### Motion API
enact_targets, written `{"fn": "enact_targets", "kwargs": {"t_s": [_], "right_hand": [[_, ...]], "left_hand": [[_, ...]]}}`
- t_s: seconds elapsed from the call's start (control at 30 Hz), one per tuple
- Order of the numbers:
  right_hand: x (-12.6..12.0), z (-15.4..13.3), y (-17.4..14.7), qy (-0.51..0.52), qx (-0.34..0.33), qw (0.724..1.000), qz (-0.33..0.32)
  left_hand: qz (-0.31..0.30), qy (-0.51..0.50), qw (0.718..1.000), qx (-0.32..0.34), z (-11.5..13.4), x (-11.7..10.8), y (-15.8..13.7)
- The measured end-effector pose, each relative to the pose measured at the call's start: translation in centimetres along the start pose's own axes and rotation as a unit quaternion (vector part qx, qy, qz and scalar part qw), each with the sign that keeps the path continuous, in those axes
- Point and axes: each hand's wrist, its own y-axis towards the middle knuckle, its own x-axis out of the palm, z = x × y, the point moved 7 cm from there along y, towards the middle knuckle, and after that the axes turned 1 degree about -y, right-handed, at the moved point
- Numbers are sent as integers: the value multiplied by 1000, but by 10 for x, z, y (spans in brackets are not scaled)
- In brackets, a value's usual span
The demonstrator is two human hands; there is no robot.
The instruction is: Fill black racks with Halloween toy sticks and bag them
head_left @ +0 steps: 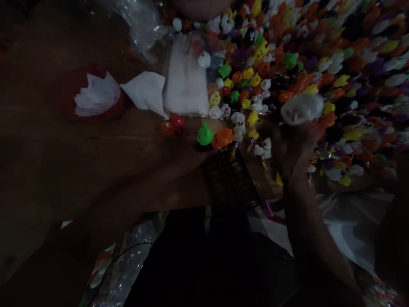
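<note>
My left hand (pixel 198 154) is at the far edge of a black slotted rack (pixel 231 179), just beneath a bright green toy figure (pixel 205 134) and an orange toy figure (pixel 223 138). Its fingers are lost in the dark, so whether it grips either figure I cannot tell. On the right, my right hand (pixel 295 147) is closed around a white toy figure (pixel 302 109), blurred and raised above the heap. Between my hands stand white panda-faced figures (pixel 239 124) and small yellow ones (pixel 253 134) on candy-filled tubes. Two red-orange toys (pixel 172 125) sit left of the green figure.
A huge heap of coloured toys (pixel 341 81) covers the table's right side. Clear plastic bags (pixel 187 81) lie at the back beside a white paper (pixel 145 91). A red basket (pixel 119 106) holds paper slips. A pink-edged object (pixel 271 213) is at the front edge. Another person's part shows at the top.
</note>
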Motion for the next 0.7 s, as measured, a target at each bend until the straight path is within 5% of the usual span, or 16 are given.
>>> {"fn": "enact_targets", "kwargs": {"t_s": [0.1, 0.27, 0.7], "right_hand": [[35, 13, -41, 115, 29, 993, -24], [70, 25, -60, 108, 13, 994, -32], [65, 21, -62, -27, -114, 993, -12]], "left_hand": [[-5, -75, 997, -19, 1, -5, 0], [6, -112, 992, -52, 8, -13, -1], [45, -106, 993, -33, 3, -10, -2]]}}
